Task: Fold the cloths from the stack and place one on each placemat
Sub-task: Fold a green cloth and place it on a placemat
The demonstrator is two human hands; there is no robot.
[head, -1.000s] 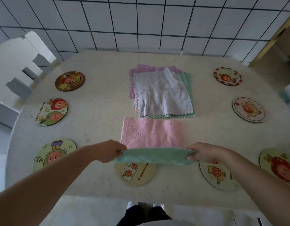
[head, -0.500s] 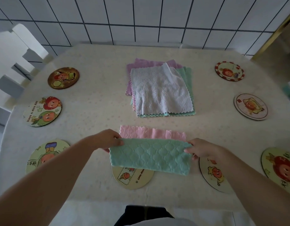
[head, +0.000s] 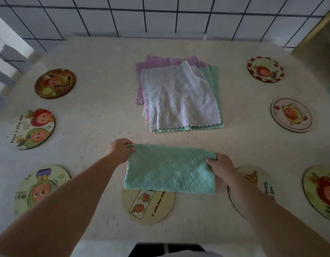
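Observation:
A green quilted cloth [head: 170,169], pink on its other side, lies folded in half on the table just in front of me. My left hand [head: 119,150] pinches its far left corner and my right hand [head: 220,166] pinches its far right corner. The fold's near edge overlaps a cream round placemat [head: 147,206]. Beyond it sits the stack of cloths [head: 179,97], a white one on top with purple, pink and green ones beneath. Another placemat [head: 253,186] lies partly under my right forearm.
Round cartoon placemats ring the table: three on the left [head: 54,83] [head: 31,127] [head: 40,188], three on the right [head: 265,69] [head: 290,115] [head: 321,190]. A white chair [head: 6,58] stands at the far left. A tiled wall rises behind the table.
Both hands carried the cloth's near edge away from me and over its far edge. The pink face is now covered and the green side faces up. The camera tilted down.

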